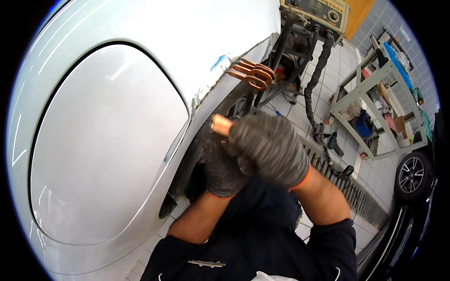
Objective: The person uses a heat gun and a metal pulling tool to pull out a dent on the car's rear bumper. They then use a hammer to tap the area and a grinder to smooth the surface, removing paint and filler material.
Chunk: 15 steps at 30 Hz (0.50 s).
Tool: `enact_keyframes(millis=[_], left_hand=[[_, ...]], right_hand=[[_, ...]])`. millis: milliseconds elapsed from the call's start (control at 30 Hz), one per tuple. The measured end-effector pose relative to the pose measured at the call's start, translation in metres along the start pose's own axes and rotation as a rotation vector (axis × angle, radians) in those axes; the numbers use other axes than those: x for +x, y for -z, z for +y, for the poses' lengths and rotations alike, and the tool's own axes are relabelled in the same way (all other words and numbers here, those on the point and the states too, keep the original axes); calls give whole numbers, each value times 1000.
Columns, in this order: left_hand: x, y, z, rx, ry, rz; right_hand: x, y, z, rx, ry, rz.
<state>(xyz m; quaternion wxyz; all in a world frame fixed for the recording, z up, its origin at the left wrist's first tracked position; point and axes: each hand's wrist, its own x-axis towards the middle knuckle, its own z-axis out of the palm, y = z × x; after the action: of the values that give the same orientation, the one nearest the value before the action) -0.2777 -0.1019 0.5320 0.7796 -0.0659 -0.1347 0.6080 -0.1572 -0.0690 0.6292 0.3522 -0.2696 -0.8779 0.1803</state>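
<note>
Orange-tan, a short rod juts from the right hand, which is clenched round it; the long axis runs nearly level across the view, the bare end pointing left and slightly up, toward the white car body. Just below and left, the left hand, gloved too, is curled close against the right; I cannot tell what it grips. Above both, copper-coloured slotted tabs stick out from the damaged body edge, rounded ends pointing right and slightly down.
</note>
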Motion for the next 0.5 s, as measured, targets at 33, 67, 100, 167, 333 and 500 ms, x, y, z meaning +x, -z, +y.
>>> enact_keyframes(millis=[33, 67, 100, 167, 333, 500], left_hand=[[0, 0, -3, 34, -34, -8], [2, 1, -6, 63, -69, -19], [6, 5, -5, 329, -123, -51], [9, 11, -1, 540, -173, 30], [17, 25, 27, 339, 140, -60], [17, -11, 6, 600, 72, 112]], right_hand=[[-6, 2, -4, -240, 88, -59], [-10, 3, -7, -481, 178, -118], [-10, 4, -12, -462, 5, -158], [-4, 15, -25, -338, -283, -178], [21, 62, -5, -24, -413, 179], [32, 47, 60, -191, 123, 149]])
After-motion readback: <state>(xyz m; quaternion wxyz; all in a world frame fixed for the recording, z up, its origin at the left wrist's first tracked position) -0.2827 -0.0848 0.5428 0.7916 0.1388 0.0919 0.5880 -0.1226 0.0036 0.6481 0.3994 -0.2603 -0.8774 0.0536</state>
